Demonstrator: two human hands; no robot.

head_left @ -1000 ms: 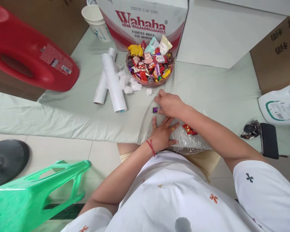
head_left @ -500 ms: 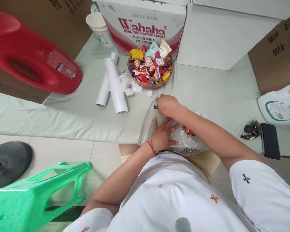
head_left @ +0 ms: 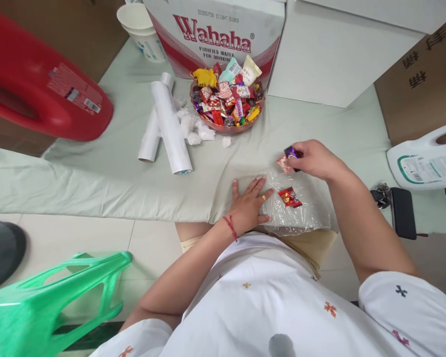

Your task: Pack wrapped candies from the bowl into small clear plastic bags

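My left hand (head_left: pixel 250 206) lies flat with its fingers spread, on the left edge of a clear plastic sheet (head_left: pixel 314 206) at the table's front edge. Red wrapped candy (head_left: pixel 290 197) rests on the sheet, right of that hand. Above the sheet's upper part, my right hand (head_left: pixel 312 157) pinches a purple wrapped candy (head_left: pixel 291 152). A pink-and-white wrapped candy (head_left: pixel 284 164) shows just beside and below the purple one, at the fingertips; whether it is gripped too is unclear. Farther back, a glass bowl (head_left: pixel 230 128) is heaped with mixed wrapped candies.
White rolls (head_left: pixel 173 130) and crumpled plastic bits (head_left: pixel 204 132) lie left of the bowl. Behind stand paper cups (head_left: pixel 143 37) and a Wahaha box (head_left: pixel 215 29). A red jug (head_left: pixel 74 99) is left; a white jug (head_left: pixel 427 158), keys (head_left: pixel 382 196) and a phone (head_left: pixel 403 213) are right.
My right hand has moved right and slightly up with the purple candy, from near the bowl to above the sheet. The red candy and more of the sheet are now uncovered. My left hand stays put.
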